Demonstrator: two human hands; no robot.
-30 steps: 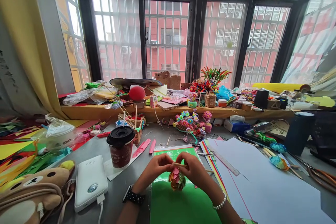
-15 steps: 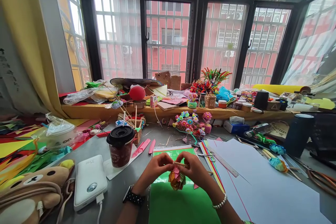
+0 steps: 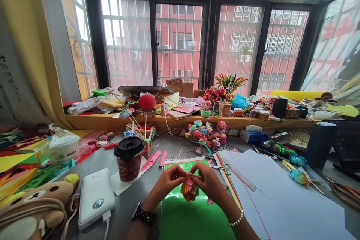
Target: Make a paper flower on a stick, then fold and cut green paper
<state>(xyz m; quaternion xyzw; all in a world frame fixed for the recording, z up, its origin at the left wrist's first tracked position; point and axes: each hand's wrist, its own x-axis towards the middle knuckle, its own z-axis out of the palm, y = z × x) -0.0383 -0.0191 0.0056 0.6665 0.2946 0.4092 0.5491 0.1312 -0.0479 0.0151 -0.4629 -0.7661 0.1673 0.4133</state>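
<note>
A paper flower with orange-yellow and pink petals hangs head down in the middle, over a green paper pack. My left hand is closed, its thumb and fingertips pinching pink paper at the flower's base. From the right, my right hand pinches the same flower, with a pale thin stick between its fingers. The fingertips of both hands almost meet there. Exactly which part each fingertip presses is hard to make out.
Left stand a lidded coffee cup, a white power bank and a plush bear. Pink paper strips lie behind my left hand. On the right are white sheets, scissors and a ruler. Small craft flowers sit behind.
Both hands keep their pinch at the flower's base. The flower has turned slightly and risen a little; its pink petals sit differently. The rest is nearly unchanged.
</note>
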